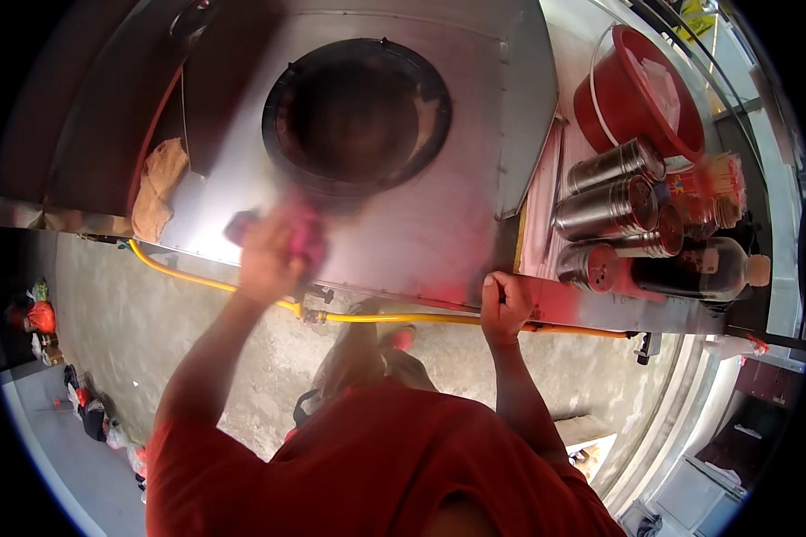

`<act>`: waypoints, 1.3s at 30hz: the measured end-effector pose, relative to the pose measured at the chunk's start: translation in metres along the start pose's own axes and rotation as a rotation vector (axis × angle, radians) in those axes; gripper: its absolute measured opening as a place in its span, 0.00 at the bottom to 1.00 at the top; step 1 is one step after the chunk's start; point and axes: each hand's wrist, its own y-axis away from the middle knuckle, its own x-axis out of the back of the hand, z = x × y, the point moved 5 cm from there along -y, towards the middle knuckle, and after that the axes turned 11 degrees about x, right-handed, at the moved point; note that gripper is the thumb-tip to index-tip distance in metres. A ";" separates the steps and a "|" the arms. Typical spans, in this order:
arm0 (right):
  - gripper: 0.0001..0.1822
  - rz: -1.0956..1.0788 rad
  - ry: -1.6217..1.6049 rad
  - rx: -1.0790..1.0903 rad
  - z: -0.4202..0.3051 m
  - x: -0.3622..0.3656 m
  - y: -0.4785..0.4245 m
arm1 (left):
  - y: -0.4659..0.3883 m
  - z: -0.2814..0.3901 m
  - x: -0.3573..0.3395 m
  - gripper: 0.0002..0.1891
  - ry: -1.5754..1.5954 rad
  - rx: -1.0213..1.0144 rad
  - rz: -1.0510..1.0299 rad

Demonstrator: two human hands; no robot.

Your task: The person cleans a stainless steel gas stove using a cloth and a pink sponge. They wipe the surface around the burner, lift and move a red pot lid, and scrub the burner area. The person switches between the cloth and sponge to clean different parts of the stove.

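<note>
My left hand [275,258] presses a pink and dark cloth [307,235] onto the stainless steel stove top [403,241]; hand and cloth are blurred. Just beyond them sits the round black burner ring [436,124], whose dark middle shows no detail. My right hand [507,302] is curled at the front edge of the steel counter, right of the stove top. Nothing shows in its fingers. A tan folded cloth [160,188] lies at the stove top's left edge.
A red bucket [594,107], several steel canisters [604,208] and a bottle of dark liquid [688,268] crowd the right side. A yellow gas hose [403,318] runs below the front edge. Bags [94,416] lie at the lower left.
</note>
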 end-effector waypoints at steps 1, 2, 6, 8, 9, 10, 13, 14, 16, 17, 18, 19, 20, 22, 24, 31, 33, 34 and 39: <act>0.02 -0.003 -0.005 -0.003 0.002 -0.001 0.001 | -0.001 -0.009 0.023 0.24 0.181 0.163 0.008; 0.02 -0.004 -0.009 -0.008 0.003 -0.002 0.002 | 0.005 -0.021 0.025 0.24 0.000 0.203 0.147; 0.03 -0.022 0.011 0.010 0.004 -0.005 0.003 | 0.013 -0.005 0.006 0.23 -0.143 0.171 0.375; 0.03 0.018 0.032 0.057 -0.001 -0.007 0.001 | -0.007 0.046 -0.020 0.27 0.231 0.282 0.039; 0.03 -0.004 0.039 0.050 -0.001 -0.006 0.001 | -0.004 0.082 -0.024 0.28 0.088 -0.090 0.240; 0.03 -0.028 0.045 0.047 -0.001 -0.004 0.000 | -0.012 0.107 -0.040 0.28 0.191 0.035 0.011; 0.03 -0.056 0.039 0.034 -0.003 -0.004 -0.001 | 0.002 0.154 -0.053 0.19 0.267 -0.282 0.063; 0.03 -0.059 0.034 0.026 -0.002 -0.004 -0.002 | 0.002 0.144 -0.047 0.18 0.279 -0.264 0.065; 0.03 -0.056 0.027 -0.011 0.001 -0.001 0.001 | 0.003 0.105 -0.024 0.16 0.311 -0.240 0.043; 0.03 -0.059 0.038 -0.007 0.002 -0.002 0.002 | -0.002 0.070 -0.018 0.15 0.394 -0.249 0.055; 0.03 -0.060 0.053 -0.006 0.001 -0.002 0.002 | -0.008 0.042 -0.008 0.13 0.239 -0.125 0.166; 0.03 -0.057 0.070 -0.005 0.002 -0.002 0.002 | -0.015 0.012 0.004 0.15 0.162 -0.048 0.242; 0.03 -0.056 0.066 0.011 0.001 -0.004 0.001 | -0.020 -0.017 0.017 0.16 0.083 0.036 0.311; 0.03 -0.063 0.073 0.040 0.000 -0.004 0.003 | -0.029 -0.027 0.027 0.19 -0.085 0.228 0.372; 0.04 -0.067 0.082 0.043 0.000 -0.007 0.004 | -0.032 -0.017 0.012 0.23 -0.128 0.317 0.345; 0.03 -0.072 0.163 0.092 -0.004 -0.007 -0.004 | -0.010 0.105 -0.035 0.26 0.169 -0.052 0.009; 0.04 -0.118 0.176 0.087 -0.005 -0.007 -0.007 | -0.020 0.125 -0.030 0.21 0.288 -0.228 0.057; 0.04 -0.119 0.167 0.062 -0.005 -0.007 -0.008 | -0.026 0.123 -0.036 0.21 0.445 -0.207 0.000; 0.08 -0.156 -0.147 -0.257 -0.017 -0.026 -0.013 | -0.074 0.095 0.004 0.16 1.444 0.454 -0.507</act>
